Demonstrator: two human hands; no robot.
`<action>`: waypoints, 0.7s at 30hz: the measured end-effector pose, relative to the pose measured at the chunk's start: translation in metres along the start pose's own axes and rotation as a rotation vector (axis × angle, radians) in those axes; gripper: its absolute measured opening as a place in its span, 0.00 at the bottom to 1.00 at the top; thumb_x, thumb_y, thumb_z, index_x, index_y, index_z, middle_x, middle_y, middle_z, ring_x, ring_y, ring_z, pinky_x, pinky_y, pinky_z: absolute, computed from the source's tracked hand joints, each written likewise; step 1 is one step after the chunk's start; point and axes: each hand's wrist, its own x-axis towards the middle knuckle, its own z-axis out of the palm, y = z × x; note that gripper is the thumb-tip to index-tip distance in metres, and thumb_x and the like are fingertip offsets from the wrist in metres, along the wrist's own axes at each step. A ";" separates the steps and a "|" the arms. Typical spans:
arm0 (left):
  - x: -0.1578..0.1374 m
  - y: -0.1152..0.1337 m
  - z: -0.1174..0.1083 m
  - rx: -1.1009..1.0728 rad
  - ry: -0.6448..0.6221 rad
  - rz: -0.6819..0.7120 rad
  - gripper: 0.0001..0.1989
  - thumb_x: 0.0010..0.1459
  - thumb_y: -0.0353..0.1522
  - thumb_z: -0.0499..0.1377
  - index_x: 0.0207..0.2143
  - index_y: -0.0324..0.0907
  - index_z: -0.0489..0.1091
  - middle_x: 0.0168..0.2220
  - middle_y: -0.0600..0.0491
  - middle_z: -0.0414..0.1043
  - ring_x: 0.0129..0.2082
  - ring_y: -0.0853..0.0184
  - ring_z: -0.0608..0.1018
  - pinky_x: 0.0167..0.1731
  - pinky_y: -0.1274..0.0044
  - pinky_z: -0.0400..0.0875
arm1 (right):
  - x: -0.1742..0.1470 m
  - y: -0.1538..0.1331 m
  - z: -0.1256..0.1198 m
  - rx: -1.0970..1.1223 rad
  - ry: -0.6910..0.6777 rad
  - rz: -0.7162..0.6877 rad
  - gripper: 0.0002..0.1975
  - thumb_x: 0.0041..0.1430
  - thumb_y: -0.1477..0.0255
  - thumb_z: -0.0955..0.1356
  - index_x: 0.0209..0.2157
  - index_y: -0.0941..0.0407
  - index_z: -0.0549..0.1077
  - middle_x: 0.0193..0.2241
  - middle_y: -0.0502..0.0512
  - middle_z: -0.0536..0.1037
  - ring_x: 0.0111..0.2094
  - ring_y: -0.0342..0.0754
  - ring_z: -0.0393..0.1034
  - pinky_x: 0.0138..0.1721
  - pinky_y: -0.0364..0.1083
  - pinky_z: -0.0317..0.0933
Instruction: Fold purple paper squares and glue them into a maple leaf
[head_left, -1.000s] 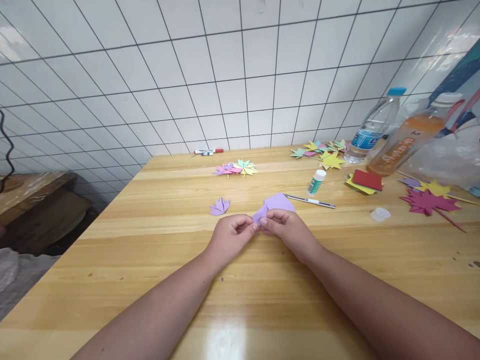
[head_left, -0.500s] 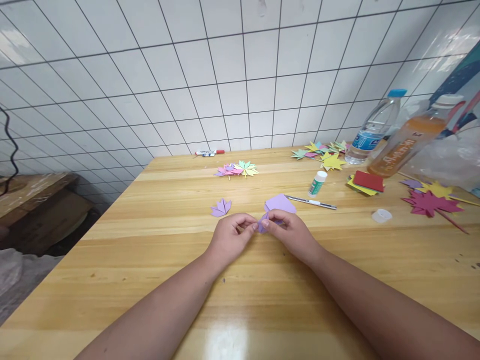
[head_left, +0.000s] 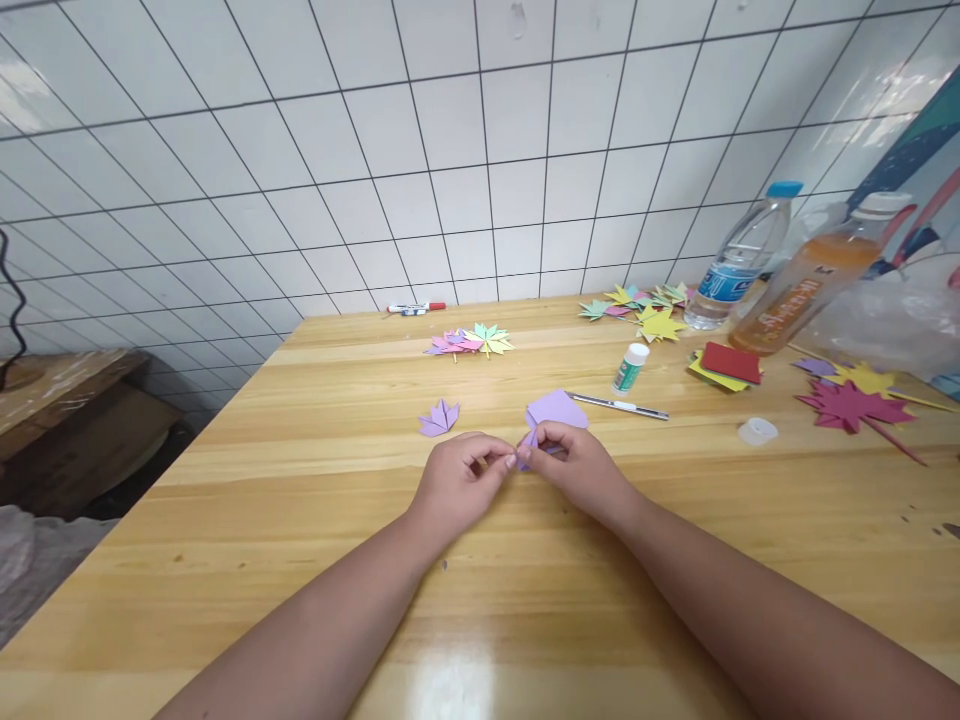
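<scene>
Near the middle of the frame, a small purple paper (head_left: pixel 529 438) is held just above the bench (head_left: pixel 300 580) between two pinched grips. The left hand (head_left: pixel 459 485) has thumb and fingertips closed on its left edge; the right hand (head_left: pixel 581 468) pinches it from the other side, covering much of it. It looks partly folded, though the fingers hide how many creases it has.

Left of centre lies a purple folded piece (head_left: pixel 440 418) with fanned points, which I would judge finished as a part. Just beyond the right hand are flat purple sheets (head_left: pixel 559 407), seemingly unfolded, so more folding appears to be left. The pen (head_left: pixel 619 404) lies beside them, and the glue stick (head_left: pixel 630 368) stands capped farther back, not in use.

Other work seems complete: the pink and green paper leaves (head_left: pixel 487 340) at upper centre, the heap of leaves (head_left: pixel 658 323) at upper right, and the dark pink leaf (head_left: pixel 851 406) with its stem at the right. The red and yellow squares (head_left: pixel 731 362) at right look flat and unfolded.
</scene>
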 end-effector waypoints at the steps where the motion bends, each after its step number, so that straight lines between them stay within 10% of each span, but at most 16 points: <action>1: 0.000 -0.001 0.000 -0.006 0.001 -0.007 0.07 0.54 0.32 0.56 0.29 0.42 0.74 0.27 0.53 0.76 0.26 0.70 0.73 0.25 0.80 0.64 | 0.001 0.001 0.000 0.000 -0.003 0.001 0.09 0.50 0.66 0.67 0.25 0.57 0.69 0.25 0.49 0.72 0.27 0.43 0.65 0.31 0.42 0.59; 11: 0.001 -0.006 0.002 -0.079 0.053 -0.078 0.06 0.53 0.32 0.56 0.29 0.41 0.72 0.26 0.55 0.73 0.25 0.71 0.73 0.24 0.82 0.65 | 0.004 0.008 0.000 0.028 -0.019 0.015 0.09 0.47 0.79 0.60 0.28 0.56 0.70 0.26 0.48 0.75 0.29 0.43 0.69 0.34 0.41 0.61; 21: 0.003 -0.007 0.006 -0.429 -0.074 -0.266 0.09 0.51 0.36 0.59 0.31 0.39 0.70 0.27 0.53 0.73 0.27 0.69 0.74 0.26 0.80 0.67 | 0.001 0.003 0.000 -0.145 0.069 -0.097 0.09 0.53 0.72 0.65 0.39 0.54 0.65 0.25 0.47 0.72 0.24 0.42 0.66 0.26 0.40 0.59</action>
